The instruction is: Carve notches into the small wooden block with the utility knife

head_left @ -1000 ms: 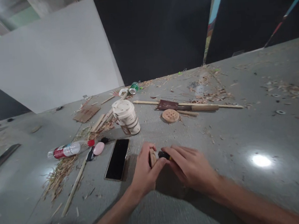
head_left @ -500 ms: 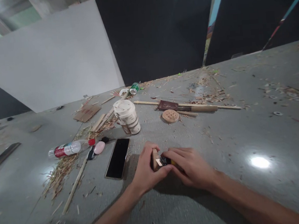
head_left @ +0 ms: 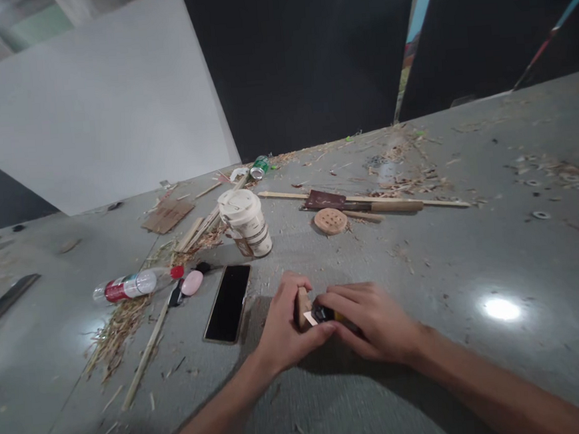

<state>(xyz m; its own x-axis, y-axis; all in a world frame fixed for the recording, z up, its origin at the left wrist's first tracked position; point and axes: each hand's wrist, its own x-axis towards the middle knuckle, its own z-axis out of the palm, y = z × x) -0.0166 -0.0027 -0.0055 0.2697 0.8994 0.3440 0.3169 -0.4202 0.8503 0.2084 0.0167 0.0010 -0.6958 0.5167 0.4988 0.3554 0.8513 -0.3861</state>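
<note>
My left hand (head_left: 284,330) is closed around a small light-brown piece of wood (head_left: 303,304), its thumb reaching across toward my right hand. Closed too, my right hand (head_left: 372,317) grips a black and yellow utility knife (head_left: 322,313). The bare blade points left and meets, or nearly meets, the wood; contact is hard to make out. Much of the knife's handle is hidden under my fingers. Left of my hands a phone (head_left: 227,305) lies with its dark screen up. A lidded paper cup (head_left: 246,222) stands just beyond.
A round wooden disc with small holes (head_left: 330,221) lies by a wood-handled tool (head_left: 393,207) and thin sticks. At left are a plastic bottle (head_left: 129,286), a pink oval object (head_left: 192,283) and wood shavings (head_left: 113,338). A green can (head_left: 259,167) lies near the panels.
The blade has shifted slightly against the wood, and both hands keep their grips. The whole view has tilted a little; the surrounding things stay put.
</note>
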